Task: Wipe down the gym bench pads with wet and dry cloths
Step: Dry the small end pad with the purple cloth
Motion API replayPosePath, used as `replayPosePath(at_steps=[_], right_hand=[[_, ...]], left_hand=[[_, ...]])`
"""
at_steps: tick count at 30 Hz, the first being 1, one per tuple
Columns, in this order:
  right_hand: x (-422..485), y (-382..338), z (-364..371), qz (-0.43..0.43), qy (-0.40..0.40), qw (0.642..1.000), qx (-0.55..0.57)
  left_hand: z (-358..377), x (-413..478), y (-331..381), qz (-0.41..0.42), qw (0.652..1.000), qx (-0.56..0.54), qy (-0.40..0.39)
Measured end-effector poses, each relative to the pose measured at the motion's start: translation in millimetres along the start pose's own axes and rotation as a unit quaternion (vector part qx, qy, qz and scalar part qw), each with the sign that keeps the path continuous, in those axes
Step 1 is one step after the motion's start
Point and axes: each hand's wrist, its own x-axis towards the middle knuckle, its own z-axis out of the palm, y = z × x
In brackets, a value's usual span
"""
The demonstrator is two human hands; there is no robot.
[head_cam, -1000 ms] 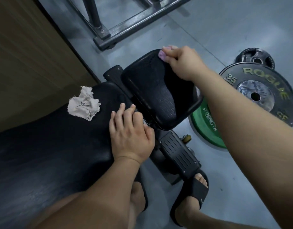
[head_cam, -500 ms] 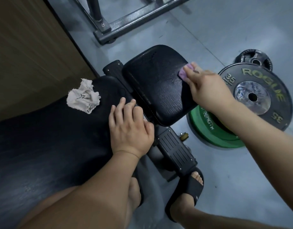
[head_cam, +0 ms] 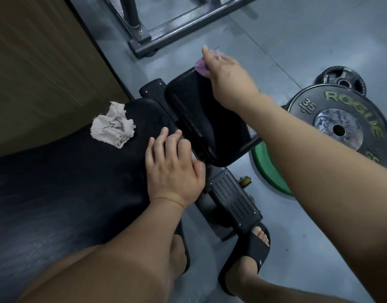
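The black seat pad (head_cam: pixel 194 110) of the bench stands tilted just beyond the long back pad (head_cam: pixel 68 182). My right hand (head_cam: pixel 227 79) grips a small pink cloth (head_cam: pixel 201 66) and presses it against the seat pad's far top edge; most of the cloth is hidden under my fingers. Flat on the near end of the back pad, next to the gap between the pads, rests my left hand (head_cam: pixel 172 169) with nothing in it. A crumpled beige cloth (head_cam: pixel 114 126) lies loose on the back pad, left of that hand.
A black 35 lb plate (head_cam: pixel 341 125) lies over a green plate (head_cam: pixel 269 171) on the grey floor to the right, with a small black plate (head_cam: pixel 341 80) behind. A steel rack base (head_cam: pixel 181 25) crosses the top. A wooden wall (head_cam: pixel 41 68) runs along the left. My sandalled feet (head_cam: pixel 249 252) flank the bench frame.
My right hand has swept the pink cloth from the seat pad's right edge back up to its far top edge. The left hand and the beige cloth have stayed put.
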Motion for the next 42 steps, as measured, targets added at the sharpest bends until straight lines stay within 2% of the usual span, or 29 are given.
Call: replayPosePath(at_steps=[3, 8, 10, 16, 21, 31, 35, 37, 39, 42], right_hand=[[-29.9, 8.9, -9.5, 0.013, 0.0, 1.0, 0.024], [-104.5, -5.4, -34.4, -0.062, 0.036, 0.994, -0.081], [-121.5, -7.2, -34.3, -0.065, 0.026, 0.994, -0.081], [-51.3, -6.6, -21.4, -0.043, 0.022, 0.996, -0.07], [-1.8, -3.4, -4.2, 0.011, 0.025, 0.997, -0.066], [-149.3, -29.5, -42.3, -0.066, 0.064, 0.994, -0.054], [-113.1, -6.8, -45.3, -0.038, 0.004, 0.997, -0.062], [-87.8, -6.3, -47.3, -0.018, 0.022, 0.998, -0.056], [-84.0, -18.5, -46.5, -0.031, 0.045, 0.997, -0.051], [-122.1, -48.3, -36.6, -0.108, 0.01, 0.994, -0.018]], left_hand=[[-0.5, -0.3, 0.6, -0.001, 1.0, 0.0, 0.003], [-1.9, 0.0, 1.2, -0.003, 1.0, -0.002, 0.0], [-1.9, -0.3, 1.1, -0.003, 1.0, 0.001, -0.001], [-0.4, 0.8, 0.6, -0.004, 1.0, -0.001, 0.004], [0.0, 0.3, 0.2, -0.001, 1.0, 0.001, 0.007], [-1.4, -0.1, 0.8, 0.0, 1.0, -0.002, 0.007], [-1.5, -0.6, 0.5, 0.0, 1.0, -0.001, 0.006], [-1.5, -0.3, 0.4, 0.0, 1.0, -0.005, 0.005], [-1.3, 0.2, -0.4, 0.0, 1.0, -0.005, 0.006], [-0.9, 0.6, -0.2, 0.0, 1.0, -0.008, 0.007]])
